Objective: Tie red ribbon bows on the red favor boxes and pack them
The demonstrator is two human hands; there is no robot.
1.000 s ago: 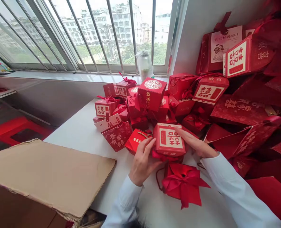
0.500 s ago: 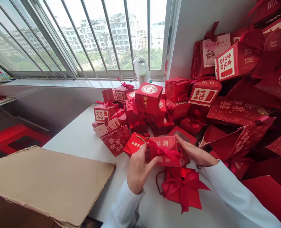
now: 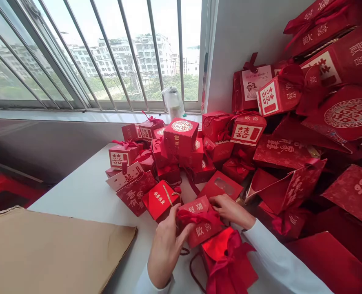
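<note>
A red gift box [image 3: 203, 229] with white lettering and a ribbon bow sits between my two hands over the white table. My left hand [image 3: 166, 245] grips its left end, the thumb lying across the ribbon side. At its far right edge, my right hand [image 3: 232, 210] has its fingers curled against the box; some fingertips are hidden behind it. Just in front stands another red box with a large satin bow [image 3: 229, 261], its cord loop lying to the left. Close beyond my left hand is a bright red box with a twisted gold cord [image 3: 160, 199].
Several red gift boxes [image 3: 181, 141] are piled at the back of the white table [image 3: 76, 188]. More red boxes and bags [image 3: 291, 183] heap up on the right against the wall. A cardboard box flap [image 3: 55, 249] juts in at left. A bagged jar [image 3: 173, 102] stands on the windowsill.
The view has swung right and up. The held box has tilted and come nearer the bowed box in front; both hands stay on it. The gold-cord box is now more exposed.
</note>
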